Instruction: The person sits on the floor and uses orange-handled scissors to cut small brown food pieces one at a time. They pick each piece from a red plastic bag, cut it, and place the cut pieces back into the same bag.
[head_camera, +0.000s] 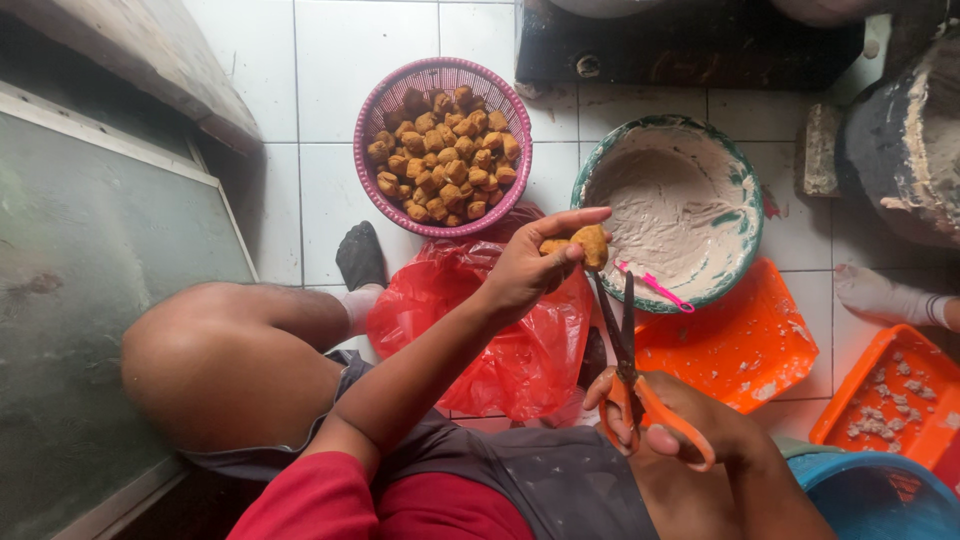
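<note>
Left hand (525, 265) pinching a fried puff (590, 244) in closed fingers beside the batter-smeared bowl (745, 195), right hand (665, 420) gripping open scissors (628, 375), pink basket (372, 110) holding puffs, trays (750, 345) bearing crumbs

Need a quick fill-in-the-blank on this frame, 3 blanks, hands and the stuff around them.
1. The left hand holds a fried ______ piece.
2. The right hand holds scissors with ______ handles.
3. The pink basket of fried pieces sits on the ______ tiled floor.

Missing words: tofu; orange; white
</note>
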